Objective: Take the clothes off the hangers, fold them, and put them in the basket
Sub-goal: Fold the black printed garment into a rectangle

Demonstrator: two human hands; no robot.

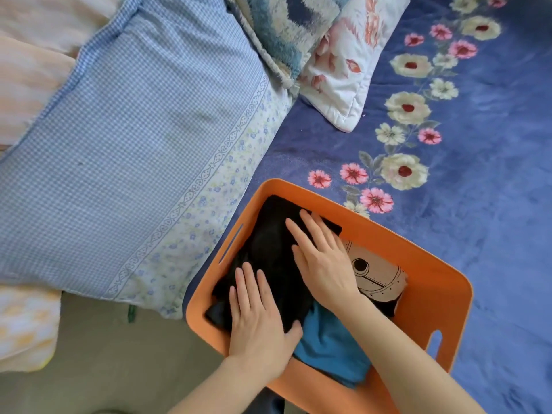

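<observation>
An orange basket (430, 264) sits on the blue flowered blanket at the bed's near edge. Inside it lies a folded black garment (268, 240) on top of other clothes: a blue garment (331, 351) shows at the near side, and a black garment with a tan print (376, 273) at the right. My left hand (257, 321) rests flat on the near part of the black garment, fingers straight. My right hand (319, 255) presses flat on its far right part. No hangers are in view.
A large blue checked pillow (134, 144) lies left of the basket. A fluffy blue-and-white cushion (283, 28) and a white floral pillow (343, 70) sit beyond it. The blue flowered blanket (478, 174) spreads to the right. Floor (104, 369) shows at the lower left.
</observation>
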